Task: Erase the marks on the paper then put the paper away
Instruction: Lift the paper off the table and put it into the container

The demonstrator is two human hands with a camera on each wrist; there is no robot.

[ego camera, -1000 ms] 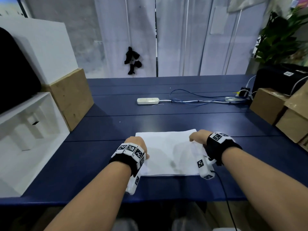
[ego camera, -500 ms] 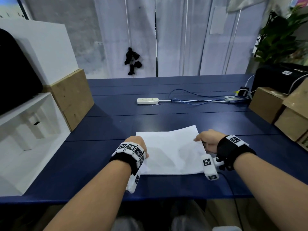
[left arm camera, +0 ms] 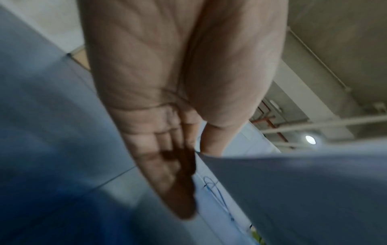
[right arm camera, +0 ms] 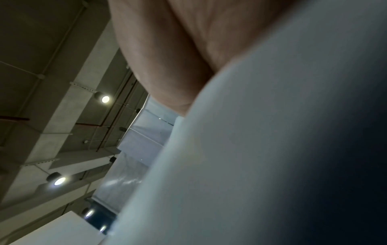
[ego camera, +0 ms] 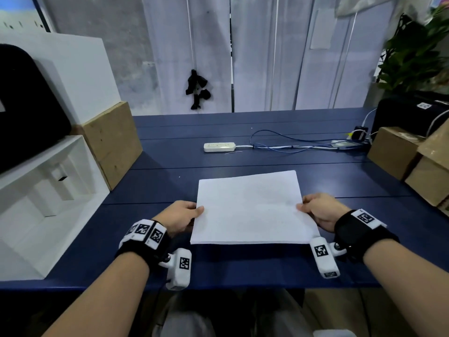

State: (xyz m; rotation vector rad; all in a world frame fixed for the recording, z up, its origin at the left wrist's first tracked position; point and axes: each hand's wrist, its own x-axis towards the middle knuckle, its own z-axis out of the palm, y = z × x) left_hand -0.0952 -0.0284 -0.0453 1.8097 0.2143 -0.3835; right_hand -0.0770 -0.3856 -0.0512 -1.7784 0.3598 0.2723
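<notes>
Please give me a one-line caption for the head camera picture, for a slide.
Left hand and right hand hold a white paper by its side edges above a blue table.

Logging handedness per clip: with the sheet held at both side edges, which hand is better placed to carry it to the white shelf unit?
Left, probably. The left hand grips the paper's edge nearest the white shelf unit; the right hand would have to cross over.

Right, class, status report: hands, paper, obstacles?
Left hand and right hand pinch the paper by its side edges. Paper looks clean. Nothing blocking nearby.
</notes>
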